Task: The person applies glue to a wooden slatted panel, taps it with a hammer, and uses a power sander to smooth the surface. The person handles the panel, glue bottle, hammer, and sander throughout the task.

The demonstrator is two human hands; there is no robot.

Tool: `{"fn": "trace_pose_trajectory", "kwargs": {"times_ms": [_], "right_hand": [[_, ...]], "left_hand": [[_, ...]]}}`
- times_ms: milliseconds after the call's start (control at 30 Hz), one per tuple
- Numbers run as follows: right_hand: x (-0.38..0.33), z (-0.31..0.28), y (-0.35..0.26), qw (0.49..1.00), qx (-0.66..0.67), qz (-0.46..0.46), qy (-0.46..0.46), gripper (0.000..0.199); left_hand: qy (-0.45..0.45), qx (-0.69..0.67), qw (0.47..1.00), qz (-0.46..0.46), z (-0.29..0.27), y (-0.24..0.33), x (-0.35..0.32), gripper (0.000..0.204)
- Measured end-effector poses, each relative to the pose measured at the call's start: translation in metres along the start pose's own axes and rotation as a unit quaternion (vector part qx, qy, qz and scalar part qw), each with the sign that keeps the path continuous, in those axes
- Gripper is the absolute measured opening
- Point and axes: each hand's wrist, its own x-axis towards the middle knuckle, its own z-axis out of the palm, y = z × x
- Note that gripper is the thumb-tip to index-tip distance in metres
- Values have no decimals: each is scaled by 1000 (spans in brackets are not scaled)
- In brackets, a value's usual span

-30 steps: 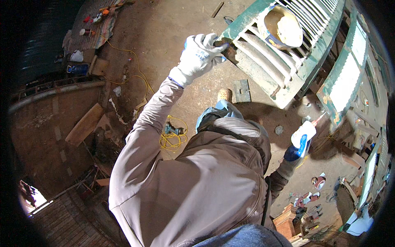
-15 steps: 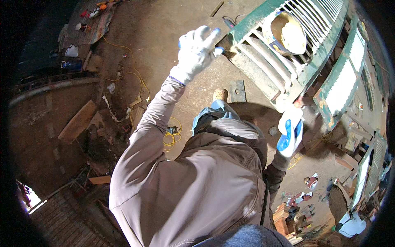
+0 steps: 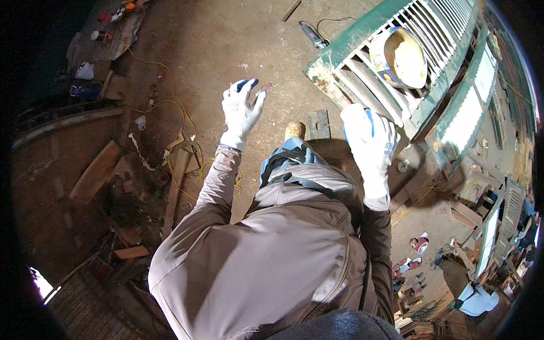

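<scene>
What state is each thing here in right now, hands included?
Left hand: gloved, fingers spread, raised, holding nothing.
Right hand: gloved, at the shutter's edge; grip unclear.
Green louvred shutter: lying flat, paint worn at the corner.
Tin: open, resting on the slats.
Yellow cable: loose on the floor.

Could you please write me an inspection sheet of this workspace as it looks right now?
Surface: bare brown dirt floor.
Job's things: green louvered shutter lying flat, a round tin on its slats.
Clutter: wood offcuts and scraps on the left; flat metal plate by the boot.
Hands: left hand gloved, fingers spread, holding nothing; right hand gloved, at the shutter's near edge.
Cables: yellow cord across the floor.
Surroundings: more shutters on the right.
</scene>
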Motion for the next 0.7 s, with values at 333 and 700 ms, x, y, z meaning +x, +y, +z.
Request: {"fn": "trace_pose_trajectory", "kwargs": {"times_ms": [333, 700], "right_hand": [[16, -2, -8, 993, -104, -48, 22, 49], [12, -7, -20, 995, -80, -51, 13, 44]], "left_hand": [[1, -22, 999, -42, 4, -21, 11, 35], [-11, -45, 998, -42, 16, -14, 9, 31]]}}
